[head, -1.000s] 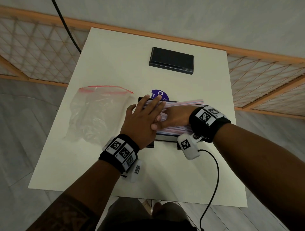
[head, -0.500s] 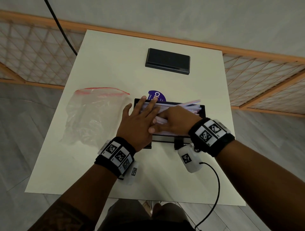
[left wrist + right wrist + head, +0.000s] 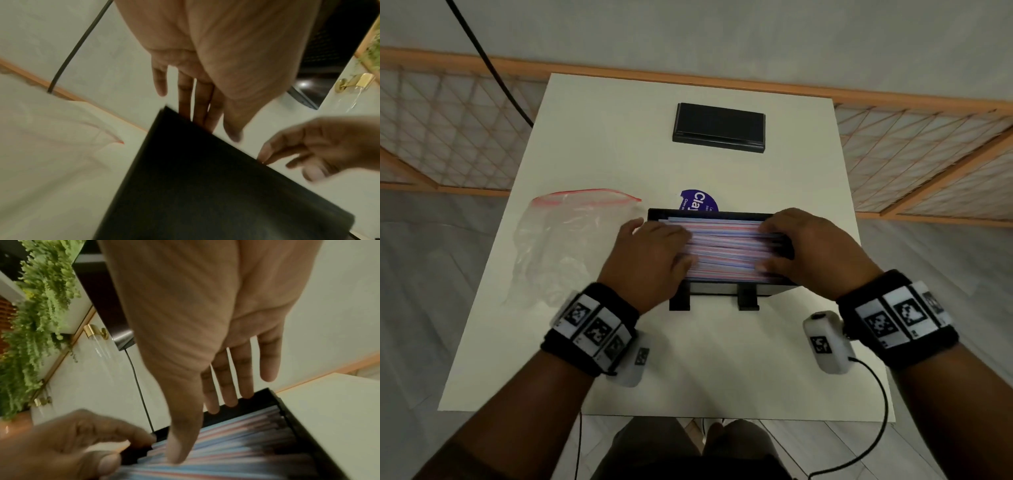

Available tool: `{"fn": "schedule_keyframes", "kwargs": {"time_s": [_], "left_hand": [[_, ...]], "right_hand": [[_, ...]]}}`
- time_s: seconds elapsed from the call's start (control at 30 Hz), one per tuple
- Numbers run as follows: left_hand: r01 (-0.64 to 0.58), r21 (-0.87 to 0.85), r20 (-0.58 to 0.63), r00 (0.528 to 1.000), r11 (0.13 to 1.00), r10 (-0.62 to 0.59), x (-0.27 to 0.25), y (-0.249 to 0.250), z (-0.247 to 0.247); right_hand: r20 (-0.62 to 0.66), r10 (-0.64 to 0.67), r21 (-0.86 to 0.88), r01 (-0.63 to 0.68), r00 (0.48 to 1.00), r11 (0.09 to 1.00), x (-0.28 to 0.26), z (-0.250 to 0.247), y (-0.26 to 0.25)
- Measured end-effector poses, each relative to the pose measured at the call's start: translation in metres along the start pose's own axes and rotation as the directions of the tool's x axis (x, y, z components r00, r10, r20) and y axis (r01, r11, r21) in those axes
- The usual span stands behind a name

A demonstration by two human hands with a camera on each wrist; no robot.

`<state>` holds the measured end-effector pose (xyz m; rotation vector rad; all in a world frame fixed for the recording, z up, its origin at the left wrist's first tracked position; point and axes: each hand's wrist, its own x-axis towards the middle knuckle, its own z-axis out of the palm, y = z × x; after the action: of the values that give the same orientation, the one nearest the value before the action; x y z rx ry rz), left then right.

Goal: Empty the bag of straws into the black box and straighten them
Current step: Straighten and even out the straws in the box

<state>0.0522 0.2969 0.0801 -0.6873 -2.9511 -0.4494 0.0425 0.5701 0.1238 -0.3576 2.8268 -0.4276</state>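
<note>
The black box [image 3: 715, 289] stands mid-table, filled with red, blue and white striped straws [image 3: 726, 250] lying side by side, left to right. My left hand [image 3: 664, 250] rests over the straws' left ends, my right hand [image 3: 791, 243] over their right ends. In the right wrist view the right hand [image 3: 216, 394] has straight fingers at the box's far rim [image 3: 298, 426] and its thumb presses on the straws [image 3: 246, 451]. In the left wrist view the left hand [image 3: 197, 100] reaches straight-fingered past the box wall [image 3: 205, 186]. The clear bag [image 3: 565, 240] with a red zip lies flat at the left.
A black lid [image 3: 719, 126] lies at the far side of the white table [image 3: 722, 370]. A purple round label [image 3: 700, 202] peeks out behind the box. A black cable [image 3: 873, 411] hangs from my right wrist off the table's near edge. A wooden lattice fence surrounds the table.
My hands, overlapped on the straws at the box's left half, have moved apart to its two ends. The straws now lie level and parallel inside the box.
</note>
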Motion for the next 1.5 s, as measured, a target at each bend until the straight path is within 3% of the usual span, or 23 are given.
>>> {"fn": "schedule_keyframes", "kwargs": {"time_s": [0.07,0.13,0.17,0.33,0.5,0.77,0.93,1.1,1.3,1.37,1.5], "left_hand": [[-0.016,-0.021,0.201,0.979,1.0,0.02,0.014,-0.004,-0.018],[-0.001,0.047,0.402,0.916,0.999,-0.018,0.03,-0.005,-0.03],[-0.001,0.086,0.447,0.894,0.996,-0.038,0.037,-0.003,-0.034],[-0.056,0.256,0.469,0.88,0.965,-0.073,0.047,0.01,-0.033],[-0.055,0.347,0.468,0.875,0.936,-0.122,0.043,0.015,-0.02],[0.071,0.259,0.584,0.783,0.963,-0.214,0.04,0.006,-0.005],[0.152,0.135,0.524,0.827,0.979,-0.201,0.035,0.007,0.001],[0.237,0.053,0.317,0.917,0.97,-0.242,0.024,0.012,0.003],[0.272,-0.156,0.031,0.962,0.95,-0.27,0.018,0.014,0.003],[0.263,-0.268,0.016,0.963,0.927,-0.269,0.021,0.013,0.002],[0.247,-0.323,0.13,0.968,0.914,-0.216,0.022,0.012,0.002]], "right_hand": [[0.094,-0.048,-0.062,0.054,0.994,0.997,0.003,0.001,0.003],[0.129,-0.055,-0.103,0.068,0.99,0.992,0.008,-0.001,0.002],[0.14,-0.055,-0.122,0.072,0.989,0.99,0.011,-0.004,0.001],[0.167,-0.065,-0.244,0.105,0.984,0.964,0.02,-0.007,-0.001],[0.168,-0.04,-0.284,0.087,0.985,0.955,0.019,0.019,0.001],[0.129,0.019,-0.372,0.031,0.991,0.928,0.021,0.047,-0.007],[0.102,0.048,-0.333,-0.011,0.994,0.943,0.017,0.043,-0.011],[-0.037,0.056,-0.284,-0.065,0.998,0.957,0.012,0.042,-0.015],[-0.218,0.052,-0.144,-0.085,0.975,0.986,0.01,0.043,-0.019],[-0.229,0.069,-0.086,-0.091,0.971,0.992,0.01,0.041,-0.021],[-0.192,0.08,-0.014,-0.084,0.978,0.996,0.008,0.042,-0.02]]}}
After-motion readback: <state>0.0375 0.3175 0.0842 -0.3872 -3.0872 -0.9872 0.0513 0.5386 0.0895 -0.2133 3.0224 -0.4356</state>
